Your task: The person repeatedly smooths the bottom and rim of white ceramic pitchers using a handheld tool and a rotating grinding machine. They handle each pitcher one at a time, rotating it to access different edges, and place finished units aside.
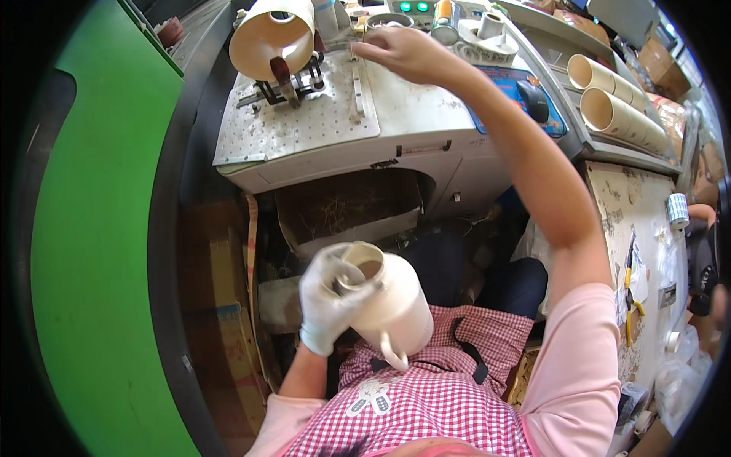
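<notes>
My left hand [329,293], in a pale glove, grips a cream-coloured jug [400,305] by its narrower open neck. The jug is tilted over my lap, and a small curved handle sticks out from its lower side. My bare right hand [392,52] reaches forward over the white machine top, its fingers pinched beside a small round bowl [390,20]. Whatever those fingertips hold is too small to name. To the left of that hand, a wide cream cylinder [272,38] lies with its open end towards me, above a dark metal fixture [293,85].
A perforated metal plate [320,126] covers the machine's left top. A black mouse [531,101] rests on a blue mat, and cream tubes [628,122] lie farther right. Yellow-handled pliers [630,293] lie on the right-hand bench. A green panel [99,228] stands on the left.
</notes>
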Demonstrator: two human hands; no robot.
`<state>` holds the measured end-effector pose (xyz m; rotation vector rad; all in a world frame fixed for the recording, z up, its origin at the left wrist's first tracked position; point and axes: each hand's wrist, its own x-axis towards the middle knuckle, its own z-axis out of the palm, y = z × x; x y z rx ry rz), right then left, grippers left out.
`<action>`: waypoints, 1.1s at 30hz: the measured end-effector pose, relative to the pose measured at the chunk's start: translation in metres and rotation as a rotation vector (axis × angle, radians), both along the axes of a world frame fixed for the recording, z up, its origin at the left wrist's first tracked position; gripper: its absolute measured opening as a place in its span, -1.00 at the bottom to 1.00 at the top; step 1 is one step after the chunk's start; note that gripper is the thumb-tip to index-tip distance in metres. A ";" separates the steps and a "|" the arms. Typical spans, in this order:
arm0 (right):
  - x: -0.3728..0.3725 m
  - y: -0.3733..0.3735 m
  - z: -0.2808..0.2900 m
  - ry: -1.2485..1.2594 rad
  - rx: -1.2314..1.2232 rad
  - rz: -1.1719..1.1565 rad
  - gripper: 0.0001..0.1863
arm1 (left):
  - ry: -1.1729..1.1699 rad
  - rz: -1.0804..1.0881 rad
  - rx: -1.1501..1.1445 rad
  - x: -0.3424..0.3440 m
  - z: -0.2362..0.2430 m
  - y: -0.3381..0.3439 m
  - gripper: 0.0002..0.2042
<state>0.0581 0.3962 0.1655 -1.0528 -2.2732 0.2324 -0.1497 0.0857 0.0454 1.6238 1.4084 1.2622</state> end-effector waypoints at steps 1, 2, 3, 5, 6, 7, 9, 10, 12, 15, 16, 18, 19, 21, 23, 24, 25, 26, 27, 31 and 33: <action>-0.034 0.017 0.011 -0.092 -0.019 -0.162 -0.18 | 0.020 -0.028 0.001 0.002 -0.004 -0.006 -0.67; -0.054 0.028 0.018 -0.118 -0.041 -0.182 -0.16 | 0.012 -0.053 0.046 0.001 -0.007 -0.010 -0.64; -0.071 0.038 0.024 -0.167 -0.124 -0.258 -0.14 | -0.002 -0.056 0.075 0.000 -0.009 -0.013 -0.62; -0.089 0.046 0.025 -0.173 -0.123 -0.281 -0.17 | -0.071 -0.082 0.050 -0.002 -0.012 -0.018 -0.64; -0.091 0.045 0.022 -0.143 -0.061 -0.273 -0.17 | -0.172 -0.079 0.009 -0.003 -0.014 -0.018 -0.65; -0.088 0.040 0.017 -0.122 -0.012 -0.287 -0.18 | -0.255 -0.098 -0.018 -0.005 -0.016 -0.018 -0.66; -0.070 0.021 0.005 0.003 0.071 -0.275 -0.22 | -0.337 -0.125 -0.045 -0.010 -0.019 -0.016 -0.67; -0.054 0.009 -0.001 0.035 0.037 -0.232 -0.27 | -0.387 -0.166 -0.036 -0.013 -0.020 -0.015 -0.66; 0.001 -0.023 -0.012 0.038 -0.115 -0.190 -0.58 | -0.430 -0.199 -0.103 -0.017 -0.022 -0.014 -0.63; 0.111 -0.084 -0.044 0.019 -0.471 -0.027 -0.55 | -0.368 -0.219 -0.218 -0.021 -0.023 -0.022 -0.64; 0.154 -0.106 -0.059 -0.068 -0.549 -0.062 -0.64 | -0.367 -0.245 -0.171 -0.019 -0.026 -0.021 -0.70; 0.245 -0.150 -0.091 -0.144 -0.984 -0.145 -0.67 | -0.400 -0.172 -0.159 -0.011 -0.028 -0.023 -0.63; 0.286 -0.176 -0.114 -0.319 -1.044 -0.300 -0.69 | -0.465 -0.133 -0.161 -0.006 -0.029 -0.023 -0.64; 0.356 -0.222 -0.173 -0.528 -1.257 -0.734 -0.78 | -0.529 -0.110 -0.165 0.006 -0.030 -0.019 -0.50; 0.416 -0.263 -0.242 -0.732 -1.250 -0.908 -0.80 | -0.497 -0.092 -0.173 0.017 -0.028 -0.012 -0.28; 0.441 -0.282 -0.278 -0.830 -1.158 -0.855 -0.78 | -0.451 -0.106 -0.174 0.022 -0.025 -0.010 -0.25; 0.463 -0.296 -0.315 -0.972 -1.069 -0.841 -0.71 | -0.417 -0.123 -0.155 0.027 -0.024 -0.005 -0.22; 0.477 -0.314 -0.353 -0.800 -1.049 -0.959 -0.62 | -0.406 -0.137 -0.166 0.032 -0.022 -0.002 -0.20; 0.493 -0.324 -0.385 -0.675 -1.074 -1.104 -0.51 | -0.389 -0.146 -0.172 0.036 -0.019 0.001 -0.18; 0.517 -0.346 -0.474 -0.669 -0.539 -1.266 -0.76 | -0.288 -0.073 -0.216 0.055 -0.010 0.007 -0.09; 0.515 -0.348 -0.491 -0.706 -0.461 -1.335 -0.81 | -0.249 -0.024 -0.240 0.066 -0.006 0.008 -0.08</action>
